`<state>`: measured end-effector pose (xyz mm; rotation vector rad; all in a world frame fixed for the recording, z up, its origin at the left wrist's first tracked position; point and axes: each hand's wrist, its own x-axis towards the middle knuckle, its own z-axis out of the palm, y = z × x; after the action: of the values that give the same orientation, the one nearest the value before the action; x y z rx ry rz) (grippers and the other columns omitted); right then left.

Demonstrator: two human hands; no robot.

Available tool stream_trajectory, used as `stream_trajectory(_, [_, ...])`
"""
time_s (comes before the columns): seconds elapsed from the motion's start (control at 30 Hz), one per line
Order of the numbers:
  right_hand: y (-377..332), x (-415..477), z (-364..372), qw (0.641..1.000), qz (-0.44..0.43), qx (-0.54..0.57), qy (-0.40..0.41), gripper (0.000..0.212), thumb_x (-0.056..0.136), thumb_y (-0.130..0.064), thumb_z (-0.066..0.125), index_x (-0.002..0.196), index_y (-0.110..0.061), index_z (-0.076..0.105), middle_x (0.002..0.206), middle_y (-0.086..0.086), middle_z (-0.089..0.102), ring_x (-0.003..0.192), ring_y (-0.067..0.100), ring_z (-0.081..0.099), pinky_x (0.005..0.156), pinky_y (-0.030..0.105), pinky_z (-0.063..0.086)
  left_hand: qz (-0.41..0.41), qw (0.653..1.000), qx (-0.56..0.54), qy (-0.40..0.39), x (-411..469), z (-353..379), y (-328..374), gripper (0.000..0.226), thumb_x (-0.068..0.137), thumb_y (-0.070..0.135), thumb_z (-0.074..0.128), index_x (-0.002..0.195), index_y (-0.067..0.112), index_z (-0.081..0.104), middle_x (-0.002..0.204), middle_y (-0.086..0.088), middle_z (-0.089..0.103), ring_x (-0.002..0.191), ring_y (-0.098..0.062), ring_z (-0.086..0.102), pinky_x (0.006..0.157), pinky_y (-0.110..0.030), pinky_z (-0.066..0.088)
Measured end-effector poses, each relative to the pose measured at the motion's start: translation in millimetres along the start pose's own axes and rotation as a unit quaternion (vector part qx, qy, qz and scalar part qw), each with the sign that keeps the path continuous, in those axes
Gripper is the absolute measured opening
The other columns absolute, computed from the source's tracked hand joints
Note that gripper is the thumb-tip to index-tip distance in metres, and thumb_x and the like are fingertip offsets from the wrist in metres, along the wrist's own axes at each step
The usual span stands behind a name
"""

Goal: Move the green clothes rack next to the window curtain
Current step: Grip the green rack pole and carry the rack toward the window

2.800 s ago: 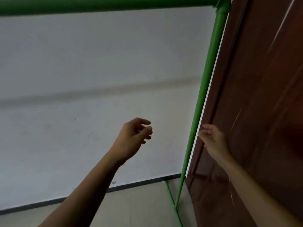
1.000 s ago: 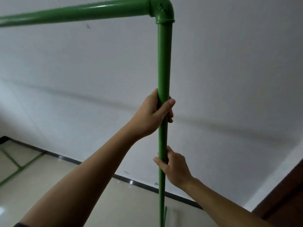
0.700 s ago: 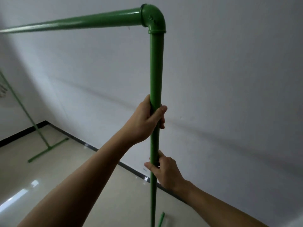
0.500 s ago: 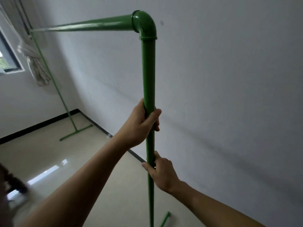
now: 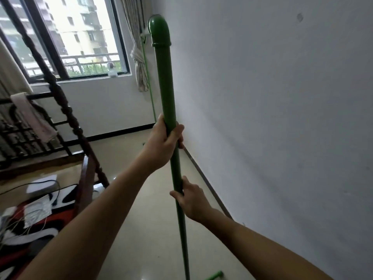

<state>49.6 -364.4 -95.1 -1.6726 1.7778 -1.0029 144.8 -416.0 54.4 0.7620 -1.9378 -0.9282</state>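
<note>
The green clothes rack (image 5: pixel 166 81) stands along the white wall, seen end-on, so its near upright post fills the middle of the view. My left hand (image 5: pixel 163 143) is shut around that post at mid-height. My right hand (image 5: pixel 191 201) grips the same post lower down. The rack's far upright (image 5: pixel 149 81) is a thin green line rising right beside the tied-back window curtain (image 5: pixel 138 59) in the far corner. A green foot piece (image 5: pixel 215 276) shows at the bottom edge.
A dark wooden bed frame (image 5: pixel 66 110) with a pink cloth draped on it stands at the left. A red, black and white rug (image 5: pixel 30 223) with a white box and cables lies beside it. The window (image 5: pixel 66 37) is at the back, the white wall (image 5: pixel 282 118) on the right.
My view has turned left along the rack: the top bar now points straight away, and the window, curtain and bed have come into sight. Both hands keep their grip on the post.
</note>
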Motion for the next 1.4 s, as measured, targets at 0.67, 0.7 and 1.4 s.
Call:
stream_trajectory(0.67, [-11.0,221.3,84.5,0.999,-0.046,-0.012,0.003,0.033,0.087,-0.033,0.062,0.111,-0.014,0.051,0.095,0.011,0.071,0.079,0.025,0.069,0.075,0.040,0.060,-0.066,0.988,0.099,0.094,140.7,-112.2,-124.6,0.030,0.095,0.031,0.052,0.114,0.008,0.049,0.093,-0.017,0.068,0.087,-0.028,0.069,0.084,-0.046,0.058])
stream_trajectory(0.7, [-13.4,235.1,89.7,0.999,-0.044,-0.013,0.007,0.033,0.087,-0.034,0.062,0.111,-0.014,0.052,0.095,0.011,0.071,0.079,0.025,0.069,0.075,0.040,0.060,-0.069,0.988,0.101,0.094,150.5,-119.8,-131.8,0.030,0.095,0.031,0.052,0.114,0.008,0.049,0.093,-0.017,0.068,0.087,-0.028,0.069,0.084,-0.046,0.058])
stream_trajectory(1.4, [3.7,419.1,147.8,0.998,-0.043,-0.028,-0.043,0.049,0.088,-0.044,0.056,0.126,-0.014,0.045,0.090,0.006,0.070,0.075,0.018,0.069,0.070,0.028,0.060,-0.048,0.996,0.075,0.000,282.5,-202.0,-232.8,0.026,0.093,0.030,0.053,0.111,0.012,0.048,0.088,-0.009,0.067,0.083,-0.018,0.070,0.081,-0.032,0.058])
